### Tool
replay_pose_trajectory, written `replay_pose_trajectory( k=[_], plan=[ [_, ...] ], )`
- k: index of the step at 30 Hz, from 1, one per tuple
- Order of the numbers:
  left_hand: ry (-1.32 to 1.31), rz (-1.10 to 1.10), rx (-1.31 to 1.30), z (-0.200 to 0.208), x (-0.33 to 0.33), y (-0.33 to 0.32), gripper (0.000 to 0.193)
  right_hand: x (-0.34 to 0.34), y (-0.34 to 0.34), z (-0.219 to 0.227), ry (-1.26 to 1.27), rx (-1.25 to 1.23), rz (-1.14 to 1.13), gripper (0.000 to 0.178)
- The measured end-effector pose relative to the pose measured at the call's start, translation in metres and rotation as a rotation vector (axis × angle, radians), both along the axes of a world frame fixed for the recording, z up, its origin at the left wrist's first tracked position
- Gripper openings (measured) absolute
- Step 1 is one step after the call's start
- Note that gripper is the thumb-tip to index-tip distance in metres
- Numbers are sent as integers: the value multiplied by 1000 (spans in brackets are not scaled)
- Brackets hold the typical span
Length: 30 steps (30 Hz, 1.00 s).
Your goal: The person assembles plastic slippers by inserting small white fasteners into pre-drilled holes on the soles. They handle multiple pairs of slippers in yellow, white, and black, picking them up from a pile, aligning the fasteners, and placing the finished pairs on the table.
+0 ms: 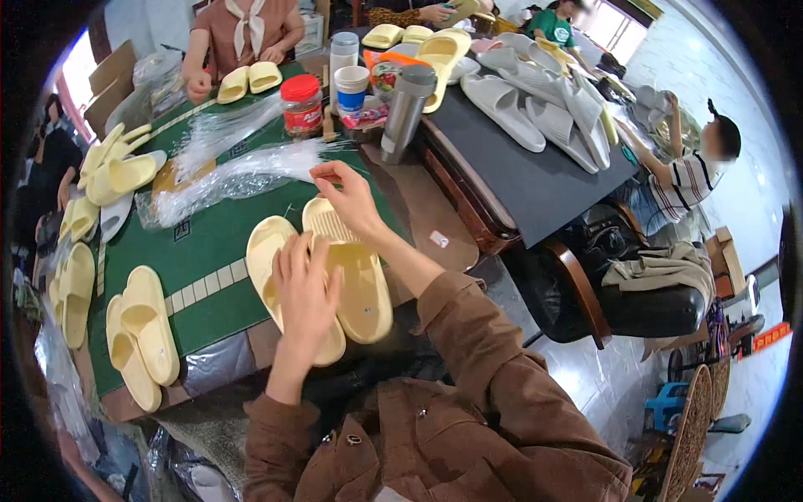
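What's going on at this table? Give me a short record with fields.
Surface: green table mat
Left hand: resting flat on a pair of yellow slippers
Right hand: raised above the slippers' far end, fingers pinched at clear plastic bags
Nearby: another yellow pair at the left, red-lidded jar, steel flask, grey slippers on a dark sheet
Others: a seated person across the table

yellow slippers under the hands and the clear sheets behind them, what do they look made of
The pale yellow slide slippers look like moulded foam or soft rubber: matte, thick, one-piece, with ribbed soles. The clear crinkled sheets look like thin plastic film, probably bags: glossy, creased, see-through to the green mat.
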<state>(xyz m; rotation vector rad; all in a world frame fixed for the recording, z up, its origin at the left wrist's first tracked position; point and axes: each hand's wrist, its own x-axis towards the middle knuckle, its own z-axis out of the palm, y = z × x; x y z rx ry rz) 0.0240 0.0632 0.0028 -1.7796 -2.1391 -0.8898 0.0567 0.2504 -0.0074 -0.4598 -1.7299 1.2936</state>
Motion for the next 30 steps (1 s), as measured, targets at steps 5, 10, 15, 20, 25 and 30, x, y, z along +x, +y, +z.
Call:
replay_pose_trajectory(
  k=[5, 10, 15, 20, 25, 30],
  plan=[
    [40, 81, -102, -3, 26, -11, 70, 81, 25, 32, -33, 84, -221, 12],
    [71, 147, -122, -10, 36, 5, 71, 214, 141, 53, -148, 311, -793, 16],
    [88, 148, -100, -9, 29, 7, 59, 311, 231, 38, -200, 303, -1166, 26],
    [174, 248, -130, -27, -10, 2, 49, 348, 269, 43, -383, 420, -1455, 28],
    [209, 330, -215, -11, -37, -23, 49, 393, 300, 59, -580, 665, -1547, 24],
    [217, 490, -313, -7, -79, -63, 56, 396, 330, 82, -368, 398, -1466, 52]
  ],
)
